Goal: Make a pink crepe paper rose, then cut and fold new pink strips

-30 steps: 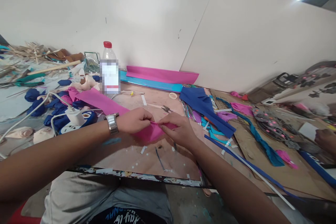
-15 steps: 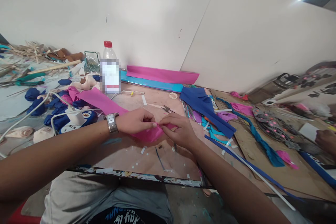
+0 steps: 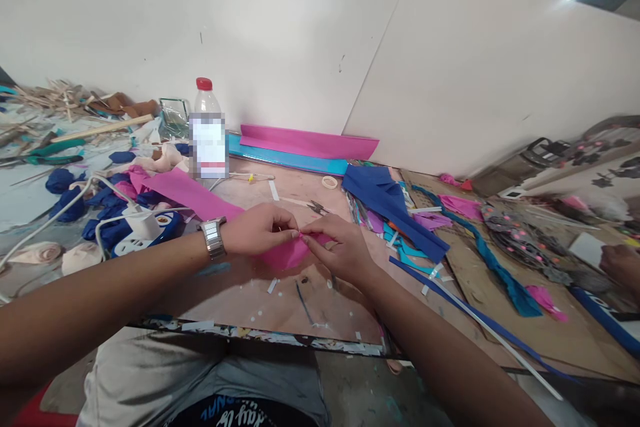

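Note:
A long pink strip, paper or thin cloth (image 3: 285,255), runs from the left of the table to beneath my fingers. My left hand (image 3: 260,230), with a metal watch (image 3: 215,239) on its wrist, pinches the strip's edge between thumb and fingertips. Right beside it, my right hand (image 3: 343,247) pinches the same edge, so the fingertips of both hands nearly touch. The bit between the fingertips is too small to make out. Just behind my hands lies a small pair of metal scissors or snips (image 3: 318,207).
A red-capped bottle (image 3: 206,97) stands at the back with a lit phone (image 3: 209,147) before it. Blue cloth (image 3: 385,193), a white stick (image 3: 500,330) and cardboard (image 3: 520,320) lie right. A power strip (image 3: 145,233) is at left. Another person's hand (image 3: 623,267) shows far right.
My fingertips have shifted slightly on the pink strip's edge, and less of the strip shows under my left hand. Otherwise the table looks the same.

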### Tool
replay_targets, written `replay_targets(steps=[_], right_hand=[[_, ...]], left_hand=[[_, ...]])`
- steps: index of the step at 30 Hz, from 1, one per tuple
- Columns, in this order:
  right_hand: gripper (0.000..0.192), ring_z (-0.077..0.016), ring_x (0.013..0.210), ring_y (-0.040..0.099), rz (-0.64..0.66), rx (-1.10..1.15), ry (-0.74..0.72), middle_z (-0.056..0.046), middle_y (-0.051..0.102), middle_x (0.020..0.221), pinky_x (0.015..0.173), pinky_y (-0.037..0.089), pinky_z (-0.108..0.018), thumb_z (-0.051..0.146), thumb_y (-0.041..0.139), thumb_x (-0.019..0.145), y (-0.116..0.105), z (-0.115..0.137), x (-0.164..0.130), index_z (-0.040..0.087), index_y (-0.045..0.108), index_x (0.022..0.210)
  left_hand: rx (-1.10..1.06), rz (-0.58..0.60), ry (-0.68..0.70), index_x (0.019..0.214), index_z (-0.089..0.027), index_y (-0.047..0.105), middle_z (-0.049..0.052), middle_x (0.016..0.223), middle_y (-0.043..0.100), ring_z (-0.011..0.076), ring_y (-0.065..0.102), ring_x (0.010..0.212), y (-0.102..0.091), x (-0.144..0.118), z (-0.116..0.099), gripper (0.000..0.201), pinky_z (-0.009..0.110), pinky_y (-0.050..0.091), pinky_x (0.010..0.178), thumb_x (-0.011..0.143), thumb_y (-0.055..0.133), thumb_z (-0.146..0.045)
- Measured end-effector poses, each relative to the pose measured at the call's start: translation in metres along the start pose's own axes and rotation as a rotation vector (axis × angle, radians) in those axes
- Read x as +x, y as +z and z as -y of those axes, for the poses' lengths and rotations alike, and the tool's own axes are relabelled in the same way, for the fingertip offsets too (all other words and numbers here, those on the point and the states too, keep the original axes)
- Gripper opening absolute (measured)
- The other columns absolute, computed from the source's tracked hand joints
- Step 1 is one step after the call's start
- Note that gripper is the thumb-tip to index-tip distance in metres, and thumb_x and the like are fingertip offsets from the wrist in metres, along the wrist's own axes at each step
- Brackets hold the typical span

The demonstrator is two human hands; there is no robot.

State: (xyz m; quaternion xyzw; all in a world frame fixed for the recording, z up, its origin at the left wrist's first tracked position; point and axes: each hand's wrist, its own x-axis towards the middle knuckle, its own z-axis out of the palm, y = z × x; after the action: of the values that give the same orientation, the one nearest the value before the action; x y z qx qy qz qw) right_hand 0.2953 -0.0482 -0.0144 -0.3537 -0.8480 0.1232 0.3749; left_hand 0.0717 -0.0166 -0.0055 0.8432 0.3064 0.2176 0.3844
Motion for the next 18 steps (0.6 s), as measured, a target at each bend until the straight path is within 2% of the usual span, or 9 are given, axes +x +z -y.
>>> replay_targets(steps=[12,18], right_hand=[[0.007,-0.0208,0.083,0.069,-0.002,-0.026,-0.042,-0.004,0.078,0.088,0.080,0.051,-0.036,0.023,0.068,0.091,-0.002,0.003,0.002,0.024,0.073,0.095],[0.007,-0.0219,0.085,0.069,0.013,-0.020,0.003,-0.005,0.078,0.089,0.081,0.051,-0.037,0.025,0.067,0.092,-0.002,0.003,0.002,0.023,0.073,0.094]], left_hand=[[0.031,-0.083,0.021,0.086,-0.016,0.073,0.001,0.075,0.071,0.0126,0.060,0.068,0.003,-0.004,-0.007,0.023,0.023,0.040,0.062,0.093,0.057,-0.031],[0.212,-0.133,0.061,0.089,-0.018,0.074,0.001,0.079,0.074,0.0135,0.062,0.069,0.005,-0.005,-0.010,0.021,0.025,0.040,0.064,0.092,0.057,-0.029]])
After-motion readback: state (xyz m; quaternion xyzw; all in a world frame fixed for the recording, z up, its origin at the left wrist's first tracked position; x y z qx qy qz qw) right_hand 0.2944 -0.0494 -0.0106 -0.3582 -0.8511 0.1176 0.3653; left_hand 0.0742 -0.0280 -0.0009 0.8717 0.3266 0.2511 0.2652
